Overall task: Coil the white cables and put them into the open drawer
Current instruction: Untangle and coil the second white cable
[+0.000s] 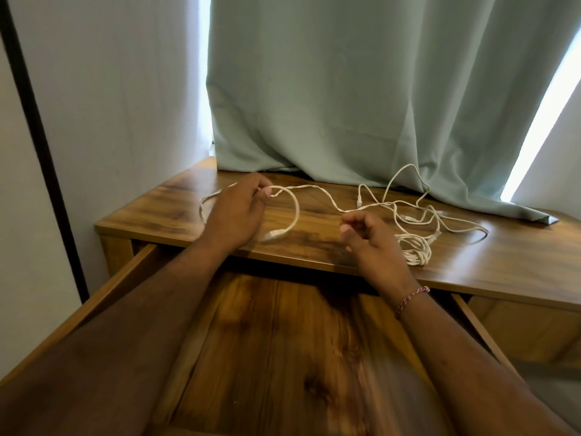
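A white cable (317,192) runs across the wooden desktop (176,202). My left hand (237,212) pinches it between thumb and fingers at the top of a loose loop (294,212). My right hand (371,237) has its fingers curled, and the same cable passes by its fingertips; I cannot tell whether it grips the cable. To the right lies a tangle of white cables (418,215), with a small coiled bundle (415,250) beside my right wrist. The open drawer (283,341) is pulled out below the desk edge, under both forearms.
A pale green curtain (330,89) hangs down onto the back of the desktop and covers part of the tangled cables. A white wall with a black vertical strip (41,152) stands on the left. The drawer's side walls (125,278) flank my arms.
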`<state>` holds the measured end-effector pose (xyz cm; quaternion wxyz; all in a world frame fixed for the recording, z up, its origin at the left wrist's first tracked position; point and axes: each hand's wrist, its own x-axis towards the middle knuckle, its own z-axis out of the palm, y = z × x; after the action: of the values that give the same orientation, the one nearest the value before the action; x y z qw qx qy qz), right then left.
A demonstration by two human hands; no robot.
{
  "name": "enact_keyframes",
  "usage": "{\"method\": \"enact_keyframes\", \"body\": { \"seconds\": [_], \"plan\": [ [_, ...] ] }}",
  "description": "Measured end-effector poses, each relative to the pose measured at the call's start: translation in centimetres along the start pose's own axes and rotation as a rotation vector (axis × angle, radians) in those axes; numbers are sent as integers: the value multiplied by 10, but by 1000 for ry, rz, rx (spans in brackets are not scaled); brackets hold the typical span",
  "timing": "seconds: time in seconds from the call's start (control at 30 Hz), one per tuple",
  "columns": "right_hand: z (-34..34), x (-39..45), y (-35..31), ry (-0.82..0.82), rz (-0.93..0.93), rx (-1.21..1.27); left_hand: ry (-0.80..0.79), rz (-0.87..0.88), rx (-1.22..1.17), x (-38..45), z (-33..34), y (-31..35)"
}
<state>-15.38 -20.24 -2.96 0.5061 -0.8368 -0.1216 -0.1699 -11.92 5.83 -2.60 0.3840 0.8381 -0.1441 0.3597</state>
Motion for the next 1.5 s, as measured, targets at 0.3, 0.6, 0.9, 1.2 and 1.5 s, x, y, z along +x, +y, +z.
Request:
{"method": "enact_keyframes", "body": {
  "seconds": [0.3, 0.6, 0.9, 1.2, 1.5],
  "plan": [
    [26, -14, -13, -17, 9, 113, -445, -27, -545, -11, 21, 44],
    [16, -13, -13, -97, 128, 320, -368, -119, -667, -8, 17, 48],
    [11, -11, -18, -348, 294, 826, -380, 86, -179, -4, 12, 24],
    [9, -16, -17, -917, 163, 1016, -335, 133, -177, -8, 18, 27],
    [14, -25, -20, -1092, 121, 950, -648, 134, -64, -20, 24, 38]
  ]
}}
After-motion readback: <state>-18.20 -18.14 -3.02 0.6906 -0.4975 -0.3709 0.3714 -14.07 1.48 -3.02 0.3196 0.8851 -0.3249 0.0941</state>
